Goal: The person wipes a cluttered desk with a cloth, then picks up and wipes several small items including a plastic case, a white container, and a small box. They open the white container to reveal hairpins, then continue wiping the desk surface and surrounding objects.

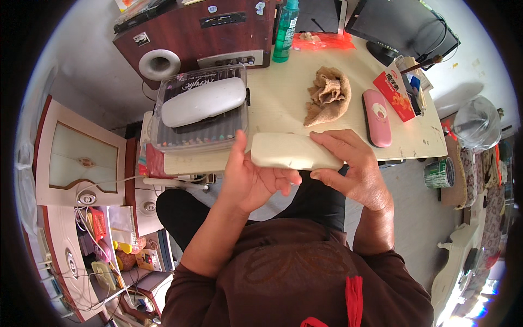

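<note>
A cream-coloured hard glasses case (290,151) is held level just above the front edge of the desk. My right hand (353,169) grips its right end, thumb along the near side and fingers over the far side. Beneath the left end, my left hand (257,175) is turned palm up, with its thumb raised and its fingers loosely curled. Whether the left palm touches the underside is hidden. A crumpled tan cloth (329,96) lies beyond the case, and a pink glasses case (376,118) is to its right.
On the desk (278,98), a white glasses case (204,102) rests on a clear plastic box (200,141) of markers. Behind stand a wooden speaker (184,36), a green spray bottle (286,32) and a monitor (400,28). A red packet (396,94) leans at the right.
</note>
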Demonstrator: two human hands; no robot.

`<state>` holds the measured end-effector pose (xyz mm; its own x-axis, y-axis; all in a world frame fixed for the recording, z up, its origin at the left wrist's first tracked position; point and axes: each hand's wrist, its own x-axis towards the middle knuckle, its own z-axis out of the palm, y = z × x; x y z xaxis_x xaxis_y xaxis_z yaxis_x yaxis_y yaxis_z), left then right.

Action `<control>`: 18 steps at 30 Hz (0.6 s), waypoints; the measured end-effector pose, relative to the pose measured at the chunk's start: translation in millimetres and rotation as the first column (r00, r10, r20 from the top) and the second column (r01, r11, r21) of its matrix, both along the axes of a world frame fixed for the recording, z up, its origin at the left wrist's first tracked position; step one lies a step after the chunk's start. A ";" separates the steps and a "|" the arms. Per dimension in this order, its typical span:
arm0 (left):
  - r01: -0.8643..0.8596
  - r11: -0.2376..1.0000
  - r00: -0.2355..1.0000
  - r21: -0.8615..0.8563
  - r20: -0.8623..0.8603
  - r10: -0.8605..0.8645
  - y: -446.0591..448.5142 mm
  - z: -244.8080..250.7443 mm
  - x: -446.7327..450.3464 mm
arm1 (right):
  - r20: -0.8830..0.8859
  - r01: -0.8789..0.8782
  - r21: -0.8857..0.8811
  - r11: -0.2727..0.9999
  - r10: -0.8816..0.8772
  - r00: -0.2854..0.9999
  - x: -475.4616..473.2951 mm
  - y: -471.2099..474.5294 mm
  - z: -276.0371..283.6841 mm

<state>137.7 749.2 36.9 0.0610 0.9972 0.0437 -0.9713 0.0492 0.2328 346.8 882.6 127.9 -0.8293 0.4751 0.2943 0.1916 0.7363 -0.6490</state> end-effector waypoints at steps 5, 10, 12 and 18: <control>-0.253 0.967 0.774 0.016 -0.597 0.212 4.3 8.8 16.4 | -0.070 0.072 -0.102 0.992 -0.079 0.994 -0.5 -7.4 -7.8; -0.290 0.957 0.779 0.033 -0.573 0.256 8.8 2.2 15.4 | -0.117 0.079 0.015 0.997 -0.077 0.990 -7.6 -12.0 -11.1; -0.288 0.956 0.774 0.047 -0.576 0.262 9.2 -1.0 13.8 | -0.141 0.085 0.024 0.996 -0.081 0.987 -8.9 -14.4 -11.2; -0.285 0.957 0.775 0.057 -0.574 0.265 8.1 -3.6 11.8 | -0.187 0.104 0.033 0.994 -0.096 0.978 -11.7 -23.7 -12.0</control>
